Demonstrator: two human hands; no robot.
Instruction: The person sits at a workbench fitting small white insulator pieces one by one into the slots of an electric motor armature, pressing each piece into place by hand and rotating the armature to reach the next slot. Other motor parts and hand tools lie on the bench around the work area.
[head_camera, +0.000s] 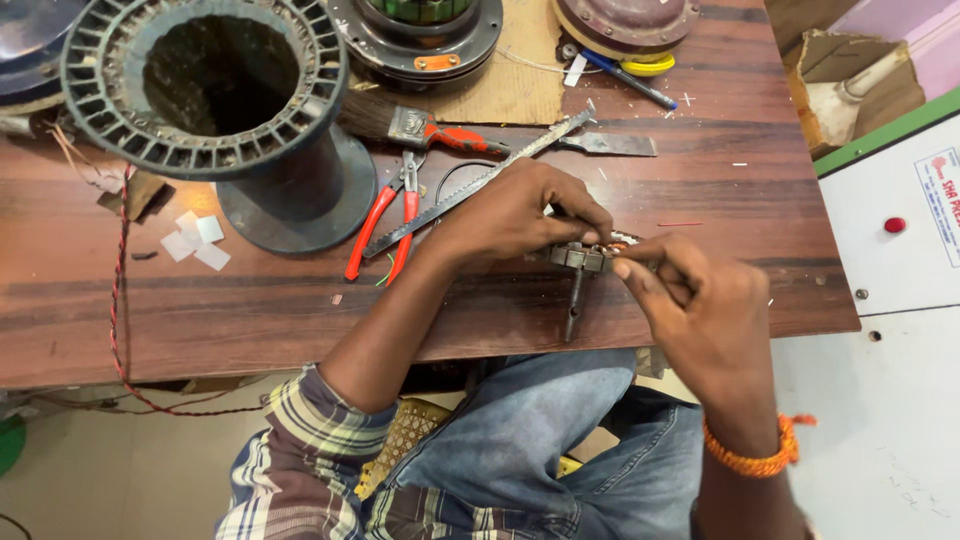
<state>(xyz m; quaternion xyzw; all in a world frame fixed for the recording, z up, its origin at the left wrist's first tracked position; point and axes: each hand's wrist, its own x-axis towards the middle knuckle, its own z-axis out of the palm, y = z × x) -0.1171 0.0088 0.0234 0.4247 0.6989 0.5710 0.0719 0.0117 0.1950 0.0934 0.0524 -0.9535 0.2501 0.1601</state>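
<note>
While the left hand (520, 215) grips the small motor armature (583, 258) from above, fingers clamped on its core, the right hand (700, 310) pinches its right end, fingertips together. Its shaft (574, 305), the long axis, points down toward the person, over the tabletop (250, 310) edge. Red-handled pliers (385, 225) lie left of the fingers.

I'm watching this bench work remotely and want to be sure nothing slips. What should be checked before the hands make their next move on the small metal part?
1. Left hand grips the small metal part: ok.
2. Right hand pinches the part's other end: ok.
3. Part is over the wooden table, not past its edge: ok.
4. Saw blade lies clear of the fingers: not ok, it runs right under the left hand.
5. Red-handled pliers within reach: ok.
6. Thin wire at the part intact: cannot tell.
</note>
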